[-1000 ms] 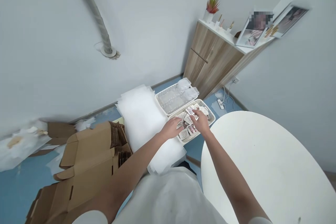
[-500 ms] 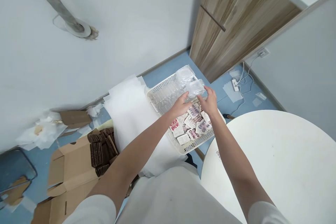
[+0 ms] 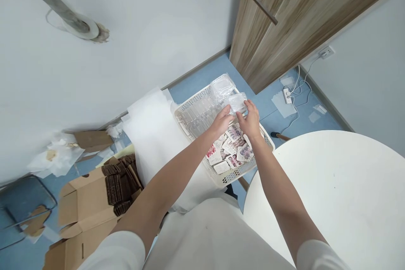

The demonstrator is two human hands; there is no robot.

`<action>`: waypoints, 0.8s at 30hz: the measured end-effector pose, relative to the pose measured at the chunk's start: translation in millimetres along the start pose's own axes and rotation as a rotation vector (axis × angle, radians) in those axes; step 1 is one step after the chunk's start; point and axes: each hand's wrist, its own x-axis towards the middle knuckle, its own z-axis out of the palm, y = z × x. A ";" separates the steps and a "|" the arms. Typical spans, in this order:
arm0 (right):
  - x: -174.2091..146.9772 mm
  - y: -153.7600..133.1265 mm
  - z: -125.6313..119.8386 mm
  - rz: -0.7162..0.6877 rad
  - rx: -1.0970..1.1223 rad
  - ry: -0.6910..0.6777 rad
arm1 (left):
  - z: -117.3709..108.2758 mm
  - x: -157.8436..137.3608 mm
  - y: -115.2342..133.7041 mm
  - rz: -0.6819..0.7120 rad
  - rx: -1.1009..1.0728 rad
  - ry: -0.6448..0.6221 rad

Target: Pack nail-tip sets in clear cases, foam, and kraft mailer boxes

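Left hand [image 3: 221, 124] and right hand [image 3: 250, 122] at a clear package [image 3: 236, 102], near a basket [image 3: 236, 174] of cards [image 3: 245, 152]; whether either pinches it cannot be told.

One left hand [image 3: 221, 122] and one right hand [image 3: 250, 123] show, with two clear wrapped packs [image 3: 238, 102] at and beyond the fingertips [image 3: 248, 104]. Two white baskets [image 3: 198, 95] sit there, one beyond the fingers, one nearer the body with over six printed cards [image 3: 234, 161] (overlap hides the exact count). Rightward of the fingers are one round table [image 3: 329, 190] and one power strip [image 3: 287, 96].
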 end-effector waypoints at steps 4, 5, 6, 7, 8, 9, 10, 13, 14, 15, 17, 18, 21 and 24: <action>-4.9 -5.0 -2.8 -0.010 0.047 0.019 | 1.7 -4.9 -1.2 -0.002 -0.085 0.029; -7.3 -7.2 -4.2 -0.012 0.066 0.032 | 1.5 -7.4 -2.6 0.001 -0.095 0.036; -10.5 -9.7 -5.6 -0.015 0.085 0.049 | 1.0 -10.5 -4.4 0.007 -0.103 0.039; -14.3 -12.5 -7.1 -0.021 0.105 0.067 | 0.3 -14.4 -6.5 0.020 -0.109 0.039; -18.9 -15.6 -8.3 -0.029 0.124 0.086 | -0.5 -19.0 -8.7 0.037 -0.112 0.036; -24.2 -19.0 -9.4 -0.037 0.141 0.106 | -1.3 -24.4 -10.9 0.058 -0.112 0.034; -30.1 -22.7 -10.2 -0.043 0.155 0.125 | -2.3 -30.7 -12.9 0.080 -0.111 0.037; -51.7 -36.1 -11.3 -0.050 0.183 0.170 | -5.8 -54.6 -17.0 0.141 -0.097 0.066; -60.2 -41.3 -11.3 -0.050 0.191 0.182 | -7.5 -64.3 -17.4 0.154 -0.090 0.074; -69.4 -46.9 -11.2 -0.051 0.201 0.186 | -9.6 -75.0 -17.4 0.163 -0.084 0.080; -89.7 -58.6 -10.8 -0.052 0.227 0.183 | -14.8 -98.8 -16.4 0.169 -0.074 0.093; -100.7 -64.6 -10.4 -0.056 0.243 0.167 | -17.9 -111.7 -15.8 0.166 -0.077 0.108; -136.9 -82.3 -9.1 -0.069 0.296 0.128 | -27.8 -152.7 -16.2 0.163 -0.084 0.164; -177.7 -98.5 -8.3 -0.082 0.366 0.133 | -35.9 -191.3 -24.1 0.162 -0.081 0.252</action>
